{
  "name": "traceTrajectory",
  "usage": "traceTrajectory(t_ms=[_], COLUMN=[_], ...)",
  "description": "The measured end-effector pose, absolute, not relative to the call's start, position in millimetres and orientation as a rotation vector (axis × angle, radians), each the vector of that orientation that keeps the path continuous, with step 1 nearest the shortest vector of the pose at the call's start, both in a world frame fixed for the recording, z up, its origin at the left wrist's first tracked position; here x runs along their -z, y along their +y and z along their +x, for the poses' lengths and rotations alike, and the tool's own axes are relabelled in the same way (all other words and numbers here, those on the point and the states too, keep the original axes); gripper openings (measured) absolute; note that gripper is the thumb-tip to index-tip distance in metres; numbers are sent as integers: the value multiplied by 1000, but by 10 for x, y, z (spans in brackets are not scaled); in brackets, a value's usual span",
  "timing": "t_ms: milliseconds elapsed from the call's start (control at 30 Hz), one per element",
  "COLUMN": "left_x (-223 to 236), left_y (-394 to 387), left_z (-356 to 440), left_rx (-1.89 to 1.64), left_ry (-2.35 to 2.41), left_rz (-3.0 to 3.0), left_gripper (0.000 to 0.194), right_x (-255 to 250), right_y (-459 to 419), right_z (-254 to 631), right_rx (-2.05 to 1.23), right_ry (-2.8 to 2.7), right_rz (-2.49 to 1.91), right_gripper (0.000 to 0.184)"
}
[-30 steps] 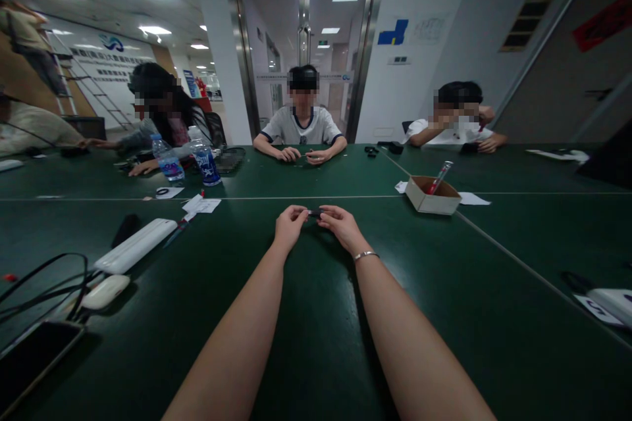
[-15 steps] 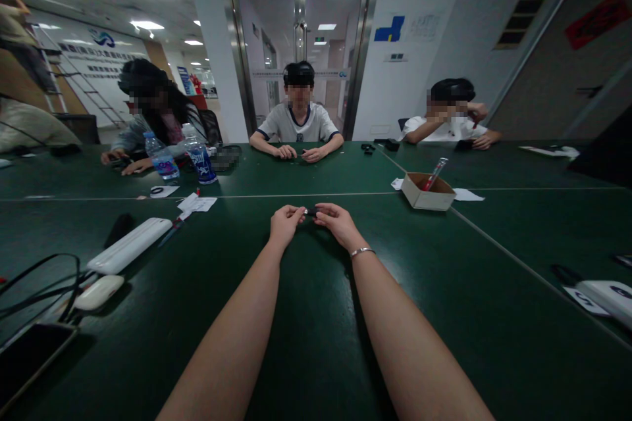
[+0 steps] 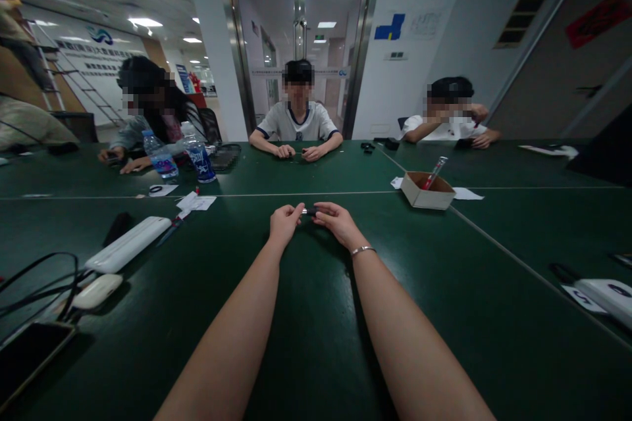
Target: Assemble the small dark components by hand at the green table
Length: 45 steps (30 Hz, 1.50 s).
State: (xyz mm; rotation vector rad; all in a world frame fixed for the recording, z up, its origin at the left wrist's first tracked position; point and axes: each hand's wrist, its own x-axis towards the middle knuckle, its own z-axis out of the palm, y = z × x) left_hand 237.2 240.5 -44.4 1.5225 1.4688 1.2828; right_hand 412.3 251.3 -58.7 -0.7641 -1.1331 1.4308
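Observation:
My left hand (image 3: 283, 223) and my right hand (image 3: 338, 222) meet over the middle of the green table (image 3: 316, 316), forearms stretched out. Both pinch a small dark object (image 3: 310, 211) between their fingertips, just above the tabletop. What the object is I cannot make out. A thin bracelet (image 3: 363, 250) circles my right wrist.
A small cardboard box (image 3: 426, 191) with a red-tipped tube stands to the right. At left lie a white bar-shaped device (image 3: 129, 244), a white mouse (image 3: 97, 291), black cables, a phone (image 3: 29, 355), papers and two water bottles (image 3: 198, 154). Three people sit across the table.
Both hands stay pinched on the small dark object. The view has tilted slightly, shifting everything a little left and up.

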Motion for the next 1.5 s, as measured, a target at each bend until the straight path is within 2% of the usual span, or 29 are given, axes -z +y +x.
traceTrajectory(t_ms=[400, 1133, 1400, 1500], left_x=[403, 433, 492, 508], left_y=[2371, 2473, 2460, 2490], left_z=[2389, 2375, 2366, 2363], left_rx=[-1243, -1137, -1270, -1306], left_ry=[1491, 1528, 1441, 1298], left_rz=[1462, 1451, 1500, 1474], left_gripper=[50, 50, 46, 39], right_x=[541, 550, 564, 575], right_y=[2466, 2476, 2494, 2510], right_z=[4127, 4131, 4132, 4126], right_rx=[-1433, -1426, -1474, -1465], right_ry=[-1182, -1208, -1150, -1095], right_rz=[-745, -705, -723, -726], right_gripper=[43, 41, 40, 36])
